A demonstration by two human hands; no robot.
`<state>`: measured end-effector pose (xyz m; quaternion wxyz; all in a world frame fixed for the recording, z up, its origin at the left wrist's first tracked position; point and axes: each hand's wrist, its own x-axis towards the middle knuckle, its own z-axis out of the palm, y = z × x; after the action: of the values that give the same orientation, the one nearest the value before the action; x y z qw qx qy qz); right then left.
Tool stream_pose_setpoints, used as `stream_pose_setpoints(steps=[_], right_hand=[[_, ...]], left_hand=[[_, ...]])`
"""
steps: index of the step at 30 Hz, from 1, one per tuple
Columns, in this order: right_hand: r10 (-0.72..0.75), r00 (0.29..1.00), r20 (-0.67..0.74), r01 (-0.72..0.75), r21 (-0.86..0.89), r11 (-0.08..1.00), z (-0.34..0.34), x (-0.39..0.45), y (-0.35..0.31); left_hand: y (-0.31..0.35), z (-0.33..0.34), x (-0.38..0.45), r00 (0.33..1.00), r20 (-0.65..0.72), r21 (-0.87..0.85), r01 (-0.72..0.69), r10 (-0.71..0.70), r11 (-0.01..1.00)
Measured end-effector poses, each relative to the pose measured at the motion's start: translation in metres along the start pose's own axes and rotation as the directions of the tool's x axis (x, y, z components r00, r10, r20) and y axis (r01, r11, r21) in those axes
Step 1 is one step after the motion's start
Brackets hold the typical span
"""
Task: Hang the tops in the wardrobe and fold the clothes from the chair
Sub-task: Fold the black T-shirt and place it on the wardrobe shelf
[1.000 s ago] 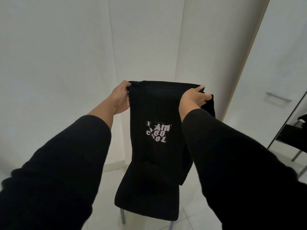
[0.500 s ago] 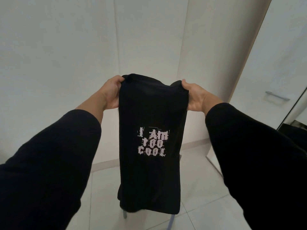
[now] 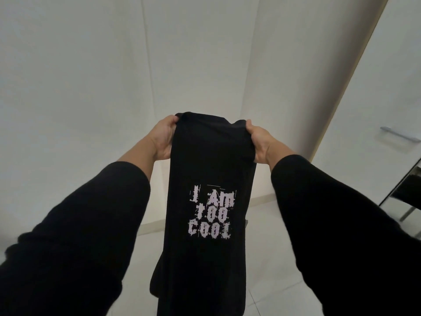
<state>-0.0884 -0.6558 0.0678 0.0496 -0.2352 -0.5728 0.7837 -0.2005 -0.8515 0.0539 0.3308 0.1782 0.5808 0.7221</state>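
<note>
The left hand [image 3: 163, 139] grips the top left edge of a black T-shirt [image 3: 205, 224], fingers curled out of sight behind the cloth, and the right hand [image 3: 258, 141] grips the top right edge the same way, thumb over the front. Both arms are stretched out in long black sleeves [image 3: 75, 236], so the garment hangs in the air between the hands and straight down from them, with its pale printed lettering [image 3: 211, 214] facing the person.

The shirt looks already folded lengthwise into a narrow panel (the sleeves seem tucked behind, though I cannot see the back), and that is where trouble could start. The two grips sit only on the upper edge; if either loosens, I would expect the layers to slide apart and the long fold to open. The lower end runs off the bottom of the view, so it could drag on the white tiled floor [image 3: 273, 281] or catch on something below when it is brought down.

Beyond the hands are plain white walls, and to the right a white door with a metal handle [image 3: 399, 133]. At the far right edge a dark chair [image 3: 407, 195] on metal legs shows only in part.
</note>
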Motion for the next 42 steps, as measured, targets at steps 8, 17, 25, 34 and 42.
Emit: stream_pose_setpoints(steps=[8,17,25,34,42], right_hand=[[-0.037,0.998,0.042,0.036,0.025,0.999,-0.008,0.086,-0.052],[0.015,0.996,0.084,-0.007,-0.091,0.996,-0.007,0.097,-0.028],[0.330,0.943,-0.039,-0.332,-0.101,0.938,-0.020,0.031,0.170],[0.665,0.723,-0.185,-0.689,-0.126,0.714,-0.032,-0.067,0.367],[0.561,0.740,-0.370,-0.643,-0.145,0.752,-0.067,-0.004,0.408]], left_hand=[[0.028,0.011,0.097,0.996,-0.077,-0.044,-0.051,0.048,0.998],[0.007,0.006,0.100,0.999,0.017,-0.040,0.032,-0.031,0.999],[-0.147,-0.019,-0.013,0.916,-0.046,0.049,0.400,-0.398,0.915],[-0.333,-0.052,-0.125,0.621,-0.055,0.056,0.784,-0.782,0.619],[-0.376,-0.067,-0.074,0.679,-0.191,-0.179,0.686,-0.709,0.705]])
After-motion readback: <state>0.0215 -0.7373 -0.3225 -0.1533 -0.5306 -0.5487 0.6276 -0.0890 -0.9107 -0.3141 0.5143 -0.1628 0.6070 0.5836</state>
